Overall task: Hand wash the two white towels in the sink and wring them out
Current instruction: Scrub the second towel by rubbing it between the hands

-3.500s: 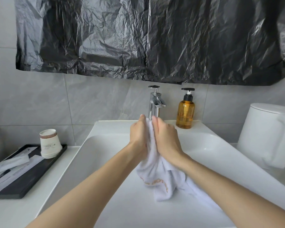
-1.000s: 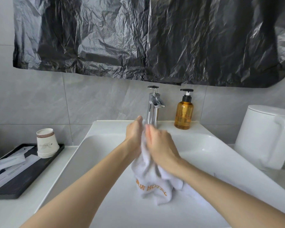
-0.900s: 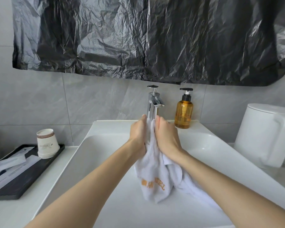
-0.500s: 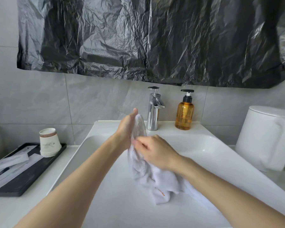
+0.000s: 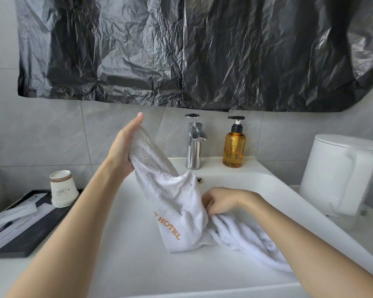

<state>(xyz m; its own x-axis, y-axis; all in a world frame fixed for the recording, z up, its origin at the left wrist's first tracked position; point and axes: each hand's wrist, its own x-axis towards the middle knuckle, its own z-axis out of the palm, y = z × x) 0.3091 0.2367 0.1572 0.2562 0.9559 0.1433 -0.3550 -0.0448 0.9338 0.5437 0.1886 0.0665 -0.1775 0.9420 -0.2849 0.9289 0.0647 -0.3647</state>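
A white towel (image 5: pixel 172 203) with orange "HOTEL" lettering hangs over the white sink (image 5: pixel 125 261). My left hand (image 5: pixel 123 147) is raised at the left and holds the towel's top end against its palm, fingers nearly straight, thumb hidden by cloth. My right hand (image 5: pixel 222 201) is lower, over the basin, and its curled fingers pinch the towel's middle edge. More white towelling (image 5: pixel 246 237) lies twisted in the basin under my right forearm; I cannot tell whether it is the second towel.
A chrome faucet (image 5: pixel 194 145) and an amber soap bottle (image 5: pixel 234 147) stand on the sink's back ledge. On the right is a white kettle (image 5: pixel 340 175). To the left, stacked paper cups (image 5: pixel 63 188) sit on a black tray (image 5: pixel 28 235). Black plastic sheet (image 5: pixel 181 50) hangs above.
My hands were pressed together rubbing the towel under the faucet. Now the left hand has lifted up and left with the towel's end, and the right has dropped to the towel's middle.
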